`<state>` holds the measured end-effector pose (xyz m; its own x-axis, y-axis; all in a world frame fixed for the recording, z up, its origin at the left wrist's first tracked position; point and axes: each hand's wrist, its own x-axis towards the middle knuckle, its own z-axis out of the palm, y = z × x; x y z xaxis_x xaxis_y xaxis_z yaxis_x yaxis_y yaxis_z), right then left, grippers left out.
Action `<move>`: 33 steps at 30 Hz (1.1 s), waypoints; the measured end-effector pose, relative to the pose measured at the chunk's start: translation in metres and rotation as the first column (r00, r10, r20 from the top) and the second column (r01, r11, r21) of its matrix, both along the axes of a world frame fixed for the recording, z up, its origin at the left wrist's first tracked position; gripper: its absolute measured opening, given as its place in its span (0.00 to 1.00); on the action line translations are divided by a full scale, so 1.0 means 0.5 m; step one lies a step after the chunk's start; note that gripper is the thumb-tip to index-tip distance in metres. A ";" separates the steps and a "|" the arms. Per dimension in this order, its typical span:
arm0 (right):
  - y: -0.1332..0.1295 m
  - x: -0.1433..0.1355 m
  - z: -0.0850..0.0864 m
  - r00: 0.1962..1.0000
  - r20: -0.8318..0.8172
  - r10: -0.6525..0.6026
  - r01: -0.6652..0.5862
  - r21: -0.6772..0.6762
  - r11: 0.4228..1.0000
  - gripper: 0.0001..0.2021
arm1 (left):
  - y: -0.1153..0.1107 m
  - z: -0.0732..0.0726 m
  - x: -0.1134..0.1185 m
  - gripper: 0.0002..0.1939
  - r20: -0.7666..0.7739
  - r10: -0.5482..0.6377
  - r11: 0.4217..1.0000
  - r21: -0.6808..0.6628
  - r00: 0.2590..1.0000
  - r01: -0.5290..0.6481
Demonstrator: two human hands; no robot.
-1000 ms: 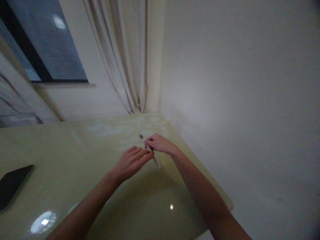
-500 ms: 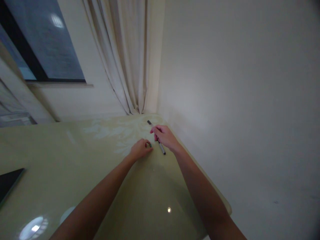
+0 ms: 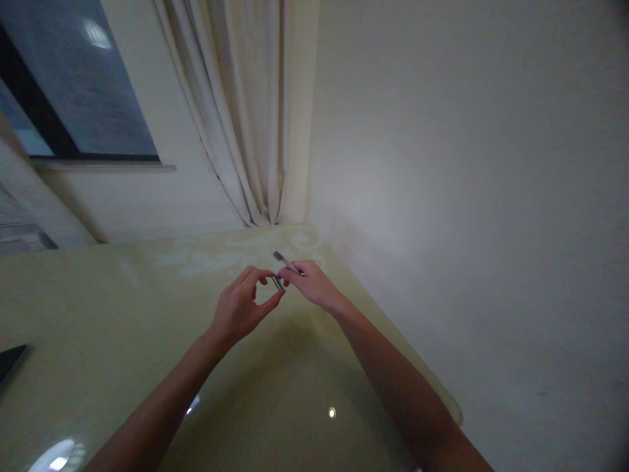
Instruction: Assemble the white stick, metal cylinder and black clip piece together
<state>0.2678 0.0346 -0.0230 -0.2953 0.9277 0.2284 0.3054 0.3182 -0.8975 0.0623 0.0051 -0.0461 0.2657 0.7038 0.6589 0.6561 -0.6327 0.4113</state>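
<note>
My left hand (image 3: 236, 307) is raised a little over the table, with a small, narrow piece (image 3: 278, 282) pinched between thumb and index finger. The piece has dark and pale edges; its kind is too small to make out. Close on its right, my right hand (image 3: 313, 283) grips a slim grey pen (image 3: 289, 263). The pen's dark end points up and to the left, and its other end is hidden by the hand. The fingertips of both hands almost meet beside the small piece.
A glossy pale-green table (image 3: 132, 308) fills the lower view, its right edge along a plain wall (image 3: 442, 196). Beige curtains (image 3: 246, 118) hang behind it, beside a window (image 3: 98, 85). A dark flat object (image 3: 10, 364) lies at the left edge.
Both hands have shifted left, and the left one has turned and come up with the small piece. The pen, earlier beneath my right hand, is now lifted in its fingers.
</note>
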 end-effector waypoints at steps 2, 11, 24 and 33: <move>-0.009 -0.009 0.002 0.996 -0.069 0.053 -0.053 0.004 0.999 0.12 | -0.017 0.016 -0.004 0.15 0.012 -0.017 1.000 0.021 1.000 0.017; -0.043 -0.015 0.017 0.983 -0.183 0.017 -0.041 -0.131 0.991 0.15 | -0.041 0.046 -0.007 0.15 0.031 -0.071 0.997 0.013 0.997 0.071; -0.057 -0.028 0.021 0.935 -0.353 0.036 -0.132 -0.251 0.959 0.18 | -0.045 0.054 -0.004 0.16 0.133 -0.058 0.997 0.057 0.989 0.051; -0.062 -0.023 0.022 0.927 -0.356 0.114 -0.231 -0.307 0.923 0.17 | -0.042 0.054 -0.004 0.19 0.244 -0.086 0.993 -0.057 0.966 0.103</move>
<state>0.2565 0.0035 -0.0122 -0.4208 0.9069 0.0224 -0.0543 -0.0005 -0.9985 0.0603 -0.0160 -0.0193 0.1730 0.7289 0.6624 0.4709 -0.6519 0.5943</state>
